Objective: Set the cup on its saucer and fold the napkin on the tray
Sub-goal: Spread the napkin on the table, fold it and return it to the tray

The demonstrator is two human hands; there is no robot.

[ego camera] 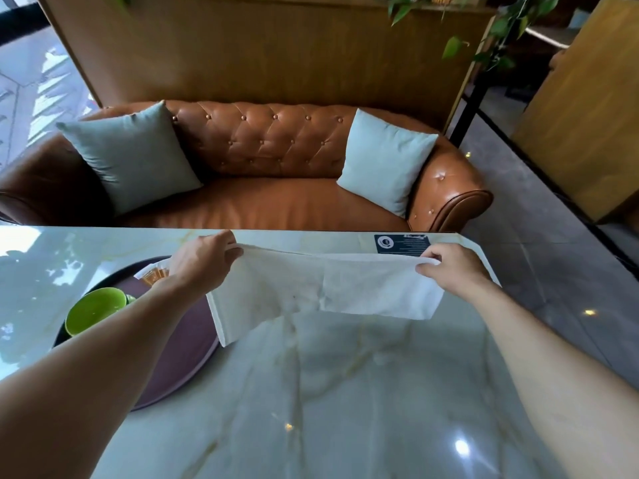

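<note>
I have both hands, left and right, pinching the napkin by its far corners above the worktop, right of the tray. Risk: the hanging left corner may brush the cup.

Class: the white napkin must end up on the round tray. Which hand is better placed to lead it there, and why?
The left hand. It grips the napkin corner directly above the tray; the right hand holds the far corner over bare table.
</note>
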